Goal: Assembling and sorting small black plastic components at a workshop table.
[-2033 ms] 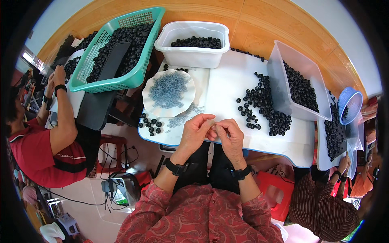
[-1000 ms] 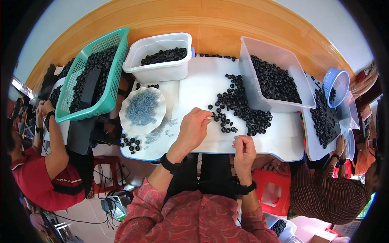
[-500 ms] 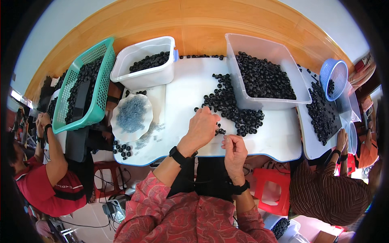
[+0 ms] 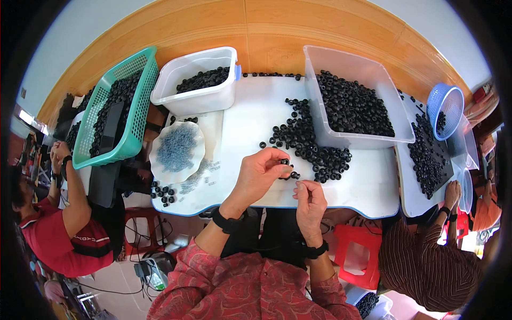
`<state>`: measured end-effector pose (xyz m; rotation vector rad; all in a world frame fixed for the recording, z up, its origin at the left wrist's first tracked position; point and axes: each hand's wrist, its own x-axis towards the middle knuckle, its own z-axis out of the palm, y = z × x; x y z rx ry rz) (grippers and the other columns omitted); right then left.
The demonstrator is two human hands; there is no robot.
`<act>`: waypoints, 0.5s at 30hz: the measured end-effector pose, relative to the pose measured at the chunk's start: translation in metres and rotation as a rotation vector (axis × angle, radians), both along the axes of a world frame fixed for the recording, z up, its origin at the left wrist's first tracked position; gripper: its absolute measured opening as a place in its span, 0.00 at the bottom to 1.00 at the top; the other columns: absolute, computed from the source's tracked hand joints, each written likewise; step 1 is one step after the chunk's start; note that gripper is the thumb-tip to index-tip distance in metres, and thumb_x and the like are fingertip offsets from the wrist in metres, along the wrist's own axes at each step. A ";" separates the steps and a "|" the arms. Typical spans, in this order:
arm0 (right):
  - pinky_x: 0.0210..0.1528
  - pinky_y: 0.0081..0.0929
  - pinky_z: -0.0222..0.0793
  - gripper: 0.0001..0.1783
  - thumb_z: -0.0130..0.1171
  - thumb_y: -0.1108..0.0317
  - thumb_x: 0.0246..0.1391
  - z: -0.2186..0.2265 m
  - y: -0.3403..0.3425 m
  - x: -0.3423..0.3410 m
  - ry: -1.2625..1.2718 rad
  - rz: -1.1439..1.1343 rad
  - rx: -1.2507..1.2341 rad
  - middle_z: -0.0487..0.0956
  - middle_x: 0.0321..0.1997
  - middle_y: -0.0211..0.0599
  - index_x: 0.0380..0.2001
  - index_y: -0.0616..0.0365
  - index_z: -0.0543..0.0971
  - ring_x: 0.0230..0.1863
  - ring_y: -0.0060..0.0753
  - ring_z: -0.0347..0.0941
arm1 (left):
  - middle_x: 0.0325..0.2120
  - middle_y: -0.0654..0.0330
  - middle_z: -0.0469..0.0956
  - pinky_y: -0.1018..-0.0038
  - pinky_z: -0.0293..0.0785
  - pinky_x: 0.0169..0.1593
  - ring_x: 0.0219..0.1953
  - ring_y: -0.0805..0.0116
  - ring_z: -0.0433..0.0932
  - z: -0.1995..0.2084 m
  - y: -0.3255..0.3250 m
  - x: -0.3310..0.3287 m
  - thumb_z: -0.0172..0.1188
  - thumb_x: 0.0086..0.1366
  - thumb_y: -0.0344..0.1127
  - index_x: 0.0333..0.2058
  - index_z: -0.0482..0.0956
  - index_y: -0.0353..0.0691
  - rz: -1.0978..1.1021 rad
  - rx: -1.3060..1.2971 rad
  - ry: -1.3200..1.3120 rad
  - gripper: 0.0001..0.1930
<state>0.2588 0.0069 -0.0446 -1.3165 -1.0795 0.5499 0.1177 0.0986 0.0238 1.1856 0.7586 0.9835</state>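
My left hand (image 4: 258,175) pinches a small round black piece with a hole (image 4: 285,161) between thumb and forefinger, just above the white table (image 4: 250,125). Below the thumb are more black pieces (image 4: 295,175), near the fingertips of my right hand (image 4: 310,205). The right hand's thumb and forefinger are pressed together; whatever they hold is too small to tell. A loose pile of the same black pieces (image 4: 328,160) spreads beyond both hands, against the clear plastic bin (image 4: 368,140), which holds many more.
At the left stand a scalloped white plate (image 4: 157,162) of small bluish-grey bits, a white tub (image 4: 194,104) and a green basket (image 4: 114,156). A blue basket (image 4: 445,106) is at the far right. Co-workers sit on both sides. A red stool (image 4: 356,250) stands behind at right.
My left hand has lifted off the pile's edge and turned, a black piece now showing in its pinch. The right hand stays nearly in place. The whole view has shifted slightly.
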 end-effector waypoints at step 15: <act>0.35 0.19 0.76 0.05 0.55 0.74 0.64 0.005 -0.005 0.003 0.035 0.066 -0.050 0.78 0.39 0.37 0.38 0.66 0.77 0.33 0.22 0.76 | 0.44 0.52 0.80 0.72 0.81 0.47 0.41 0.67 0.82 -0.011 -0.024 -0.023 0.57 0.67 0.21 0.53 0.76 0.31 0.051 -0.187 -0.376 0.16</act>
